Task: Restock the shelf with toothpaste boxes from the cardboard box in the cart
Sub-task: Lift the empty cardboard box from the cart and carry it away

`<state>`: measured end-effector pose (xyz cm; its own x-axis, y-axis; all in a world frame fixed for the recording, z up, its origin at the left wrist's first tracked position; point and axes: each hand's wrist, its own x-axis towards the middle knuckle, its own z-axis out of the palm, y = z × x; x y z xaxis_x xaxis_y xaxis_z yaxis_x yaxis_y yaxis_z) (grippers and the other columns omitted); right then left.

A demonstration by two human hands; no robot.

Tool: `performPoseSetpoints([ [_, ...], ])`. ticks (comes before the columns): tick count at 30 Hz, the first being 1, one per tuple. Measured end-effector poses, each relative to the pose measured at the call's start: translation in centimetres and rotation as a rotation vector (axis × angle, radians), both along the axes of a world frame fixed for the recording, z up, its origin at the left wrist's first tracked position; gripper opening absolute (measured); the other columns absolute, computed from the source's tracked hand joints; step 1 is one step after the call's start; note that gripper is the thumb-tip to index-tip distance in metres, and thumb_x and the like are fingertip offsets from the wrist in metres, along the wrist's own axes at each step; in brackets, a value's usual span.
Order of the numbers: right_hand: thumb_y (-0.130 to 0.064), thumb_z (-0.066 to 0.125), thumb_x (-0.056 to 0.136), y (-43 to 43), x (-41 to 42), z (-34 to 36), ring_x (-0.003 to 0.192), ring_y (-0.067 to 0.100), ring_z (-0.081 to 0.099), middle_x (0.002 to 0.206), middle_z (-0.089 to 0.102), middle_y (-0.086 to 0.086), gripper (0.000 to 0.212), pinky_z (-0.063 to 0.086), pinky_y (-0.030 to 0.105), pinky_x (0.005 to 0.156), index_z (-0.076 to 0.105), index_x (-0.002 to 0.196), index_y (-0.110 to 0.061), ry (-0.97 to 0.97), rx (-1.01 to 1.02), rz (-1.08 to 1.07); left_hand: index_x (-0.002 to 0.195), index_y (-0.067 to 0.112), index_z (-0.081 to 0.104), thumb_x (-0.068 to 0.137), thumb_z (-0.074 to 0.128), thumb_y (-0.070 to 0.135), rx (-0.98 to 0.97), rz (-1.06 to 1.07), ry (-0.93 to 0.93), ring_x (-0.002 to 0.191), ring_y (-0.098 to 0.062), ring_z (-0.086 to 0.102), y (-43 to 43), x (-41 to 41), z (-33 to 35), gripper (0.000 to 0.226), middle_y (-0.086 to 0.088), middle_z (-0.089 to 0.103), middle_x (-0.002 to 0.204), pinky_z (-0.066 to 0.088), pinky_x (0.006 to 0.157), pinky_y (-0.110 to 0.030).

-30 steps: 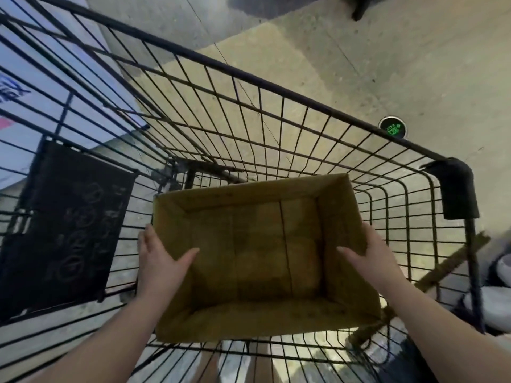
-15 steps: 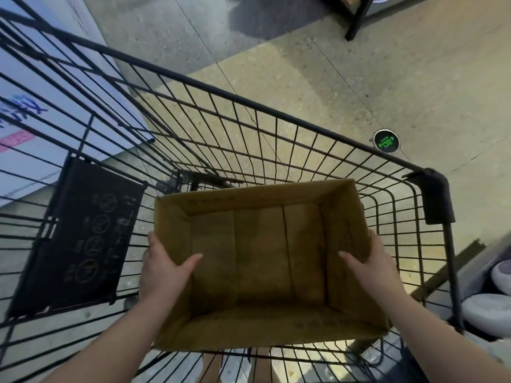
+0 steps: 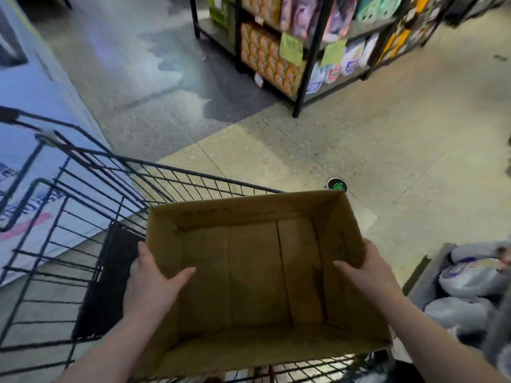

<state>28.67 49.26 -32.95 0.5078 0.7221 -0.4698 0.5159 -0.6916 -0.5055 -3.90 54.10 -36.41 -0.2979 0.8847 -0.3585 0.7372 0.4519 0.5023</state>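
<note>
step: carry the open brown cardboard box (image 3: 249, 210) off the black wire cart (image 3: 193, 176) | left grip (image 3: 150, 286), right grip (image 3: 367, 275): each clamped on a side wall, thumb inside | box: over the cart, apparently empty | advice: hold level, clear the rim
</note>
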Motion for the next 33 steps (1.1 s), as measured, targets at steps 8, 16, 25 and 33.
performPoseSetpoints([
  [8,-0.034,0.067,0.079,-7.7,-0.5,8.8,0.118,0.034,0.051,0.13,0.052,0.013,0.068,0.045,0.044,0.094,0.032,0.133,-0.013,-0.085,0.13,-0.219,0.146,0.023,0.01,0.062,0.075,0.053,0.159,-0.302,0.0,0.135,-0.038,0.034,1.4,0.6,8.3,0.11,-0.016,0.031,0.149,0.041,0.101,-0.057],
  [16,-0.029,0.071,0.075,-21.4,-3.2,15.0,0.115,0.031,0.053,0.125,0.056,0.012,0.062,0.042,0.04,0.096,0.042,0.127,-0.012,-0.166,0.244,-0.563,0.147,0.015,0.01,0.063,0.074,0.056,0.262,-0.693,-0.08,0.13,-0.042,0.039,-0.7,4.6,15.8,0.113,-0.021,0.036,0.146,0.041,0.101,-0.055],
  [25,-0.035,0.073,0.072,-41.7,-7.9,17.8,0.118,0.032,0.051,0.126,0.056,0.016,0.065,0.043,0.039,0.093,0.041,0.123,-0.01,-0.292,0.201,-0.983,0.142,0.011,0.027,0.05,0.073,0.068,0.252,-1.122,-0.136,0.12,-0.044,0.047,-12.7,12.1,19.6,0.117,-0.022,0.047,0.137,0.045,0.096,-0.056],
  [33,-0.038,0.073,0.071,-61.7,-14.7,17.2,0.113,0.033,0.054,0.125,0.057,0.013,0.07,0.048,0.045,0.092,0.039,0.127,-0.015,-0.286,0.177,-1.273,0.146,0.018,0.01,0.057,0.073,0.064,0.272,-1.442,-0.105,0.128,-0.042,0.04,-30.2,15.6,19.4,0.118,-0.022,0.033,0.147,0.043,0.098,-0.056],
])
